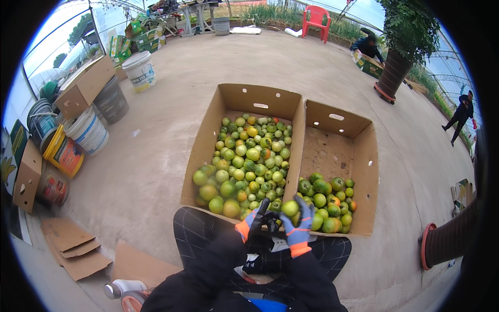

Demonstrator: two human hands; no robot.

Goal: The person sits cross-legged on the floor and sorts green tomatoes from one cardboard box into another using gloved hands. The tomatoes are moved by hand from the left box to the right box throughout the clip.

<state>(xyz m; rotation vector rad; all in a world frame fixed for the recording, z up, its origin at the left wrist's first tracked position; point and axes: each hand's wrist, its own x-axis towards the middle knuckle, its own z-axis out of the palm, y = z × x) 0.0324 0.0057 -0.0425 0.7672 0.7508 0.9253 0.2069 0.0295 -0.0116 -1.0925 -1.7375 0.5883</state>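
Two cardboard boxes stand side by side before me. Green, yellowish and a few orange tomatoes (253, 154) cover most of the bottom of the left cardboard box (200, 144). In the right cardboard box (364, 163), tomatoes lie only in the near half, on brown, stained cardboard. My right hand (302, 222), in a grey-blue and orange glove, is closed around a green tomato (289, 208) at the near edge between the boxes. Just left of it is my left hand (259, 220), in a black, grey and orange glove, its fingers apart; its palm is partly hidden.
Buckets (87, 130) and cardboard line the left side. Flattened cardboard (74, 249) and a white bottle (130, 286) lie at lower left. A red plastic chair (316, 21) and potted plants (393, 76) stand farther off. One person (366, 46) crouches at a box; another (462, 115) stands right.
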